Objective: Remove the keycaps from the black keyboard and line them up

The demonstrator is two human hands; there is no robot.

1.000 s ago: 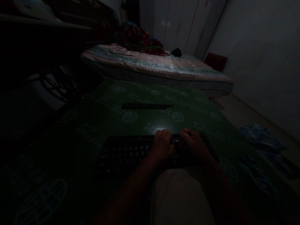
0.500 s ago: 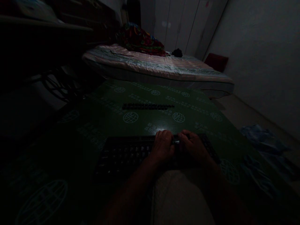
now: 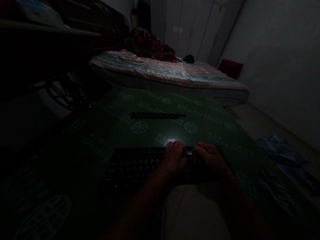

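A black keyboard [image 3: 135, 165] lies on a green board printed with white globes [image 3: 160, 135]. My left hand [image 3: 174, 156] rests over the middle of the keyboard, its fingers curled down at the far edge. To its right, my right hand [image 3: 208, 155] is closed, thumb against the fingers, above the keyboard's right part. A small shiny strip [image 3: 189, 153] shows in the gap between the hands; whether it belongs to the keyboard is too dark to tell. Whatever the fingers grip is hidden. Farther off, small black keycaps [image 3: 157, 115] lie in rows on the board.
A bed [image 3: 175, 73] with a red patterned blanket [image 3: 152, 46] stands beyond the board. At the left is a dark table [image 3: 50, 28] over a spoked wheel [image 3: 63, 91]. Bluish crumpled cloth [image 3: 281, 150] lies on the floor at the right.
My right hand has shifted slightly right, widening the gap to my left hand. My left hand stays nearly in place on the keyboard. The view has tilted a little upward.
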